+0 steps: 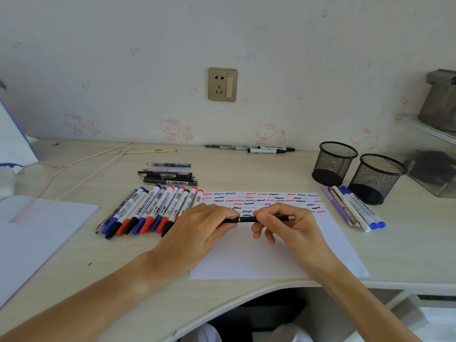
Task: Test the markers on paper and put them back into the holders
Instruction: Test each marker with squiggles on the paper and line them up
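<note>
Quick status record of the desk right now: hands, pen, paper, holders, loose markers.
left hand: grips one end of the black pen
right hand: grips the pen's other end
pen: held level above the paper
paper: red, blue and black squiggles across its top; lower part blank
mesh holders: two, upright, right rear, both look empty
marker row: left of the paper, capped
pens by holders: small group, right of the paper

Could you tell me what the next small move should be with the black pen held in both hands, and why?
Probably pull the cap off: the left hand and right hand both grip the slim black pen, held level above the white paper sheet, and no tip shows. The two black mesh holders look empty.
</note>
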